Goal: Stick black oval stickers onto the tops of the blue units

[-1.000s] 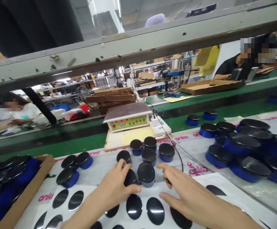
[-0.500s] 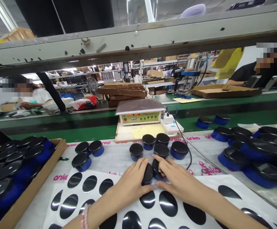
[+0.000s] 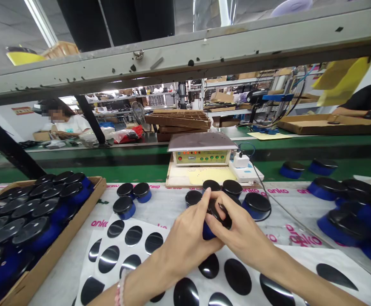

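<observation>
My left hand [image 3: 187,227] and my right hand [image 3: 241,223] close in on a round blue piece with a glossy black top [image 3: 208,229], fingers curled round it from both sides. Much of that piece is hidden by the fingers. Just beyond stand several similar round pieces, among them one behind my left fingertips [image 3: 193,198] and another to the right [image 3: 256,205]. Below my wrists lies a white sheet [image 3: 169,265] bearing many shiny black discs [image 3: 237,276]. A second piece that may be under my hands cannot be made out.
A cardboard box [image 3: 91,202] full of the same pieces stands at left. More pieces [image 3: 341,227] crowd the right side. Behind sits a control unit [image 3: 201,157] with a cable and plug [image 3: 241,160]. A shelf beam [image 3: 172,59] crosses overhead. A person [image 3: 73,123] sits across the belt.
My hands have drawn closer together and tightened round a black-topped piece, which now sits higher between my fingers. The whole view has shifted, so the scene appears further right.
</observation>
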Demonstrator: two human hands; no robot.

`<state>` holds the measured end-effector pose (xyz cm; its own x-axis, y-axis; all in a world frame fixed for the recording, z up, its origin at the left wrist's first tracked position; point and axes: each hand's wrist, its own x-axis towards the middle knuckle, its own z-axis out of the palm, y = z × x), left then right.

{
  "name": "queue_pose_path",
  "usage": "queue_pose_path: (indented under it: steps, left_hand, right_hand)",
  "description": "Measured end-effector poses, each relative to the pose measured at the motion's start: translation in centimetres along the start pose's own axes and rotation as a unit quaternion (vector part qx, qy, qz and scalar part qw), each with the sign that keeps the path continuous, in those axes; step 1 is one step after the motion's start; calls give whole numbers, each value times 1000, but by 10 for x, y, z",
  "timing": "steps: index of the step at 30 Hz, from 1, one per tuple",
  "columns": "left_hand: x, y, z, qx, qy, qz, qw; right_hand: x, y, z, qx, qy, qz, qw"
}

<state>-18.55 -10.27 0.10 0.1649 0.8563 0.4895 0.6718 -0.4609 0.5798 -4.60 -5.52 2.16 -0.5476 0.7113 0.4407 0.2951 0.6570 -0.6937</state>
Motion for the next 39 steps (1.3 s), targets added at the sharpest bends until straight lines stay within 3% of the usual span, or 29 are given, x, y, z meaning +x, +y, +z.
queue_pose_path:
  steps: [3, 6, 10, 13, 17, 20, 22, 24, 26, 27, 29, 34, 39]
  left_hand:
    - [-4, 0, -11, 33, 40, -12, 999]
    - [-10, -5, -19, 60, 56, -28, 996]
    - [-21, -32, -34, 130, 86, -93, 983]
    - [-35, -70, -54, 245, 94, -166, 951]
    - [-53, -115, -77, 336, 67, -179, 922]
    - [-52, -114, -75, 359, 75, -169, 915]
    - [-44, -96, -60, 334, 17, -120, 935]
    - [-32, -73, -37, 281, -87, -46, 955]
    - [-19, -57, -12, 249, -159, 14, 955]
    - [-13, -52, -1, 244, -173, 33, 953]
    - [1, -51, 18, 243, -176, 57, 952]
    - [30, -57, 33, 254, -162, 45, 953]
    - [55, -32, 46, 275, -156, 13, 949]
  right_hand:
    - [12, -4, 16, 30, 10, -2, 1000]
    - [22, -9, 24, 40, -17, -15, 999]
    - [33, -4, 14, 9, -31, -75, 997]
    - [35, 11, -16, -19, 26, -21, 999]
    - [24, 37, -76, -120, 128, 93, 980]
    - [7, 51, -124, -247, 274, 141, 919]
    - [-5, 61, -146, -343, 331, 151, 866]
    - [-14, 75, -152, -390, 260, 136, 872]
    - [-18, 91, -143, -372, 102, 95, 918]
    - [-19, 99, -134, -354, 30, 73, 932]
    - [-18, 111, -114, -336, -53, 37, 940]
    - [-10, 110, -82, -342, -115, -9, 933]
    - [-3, 114, -75, -370, -143, 28, 918]
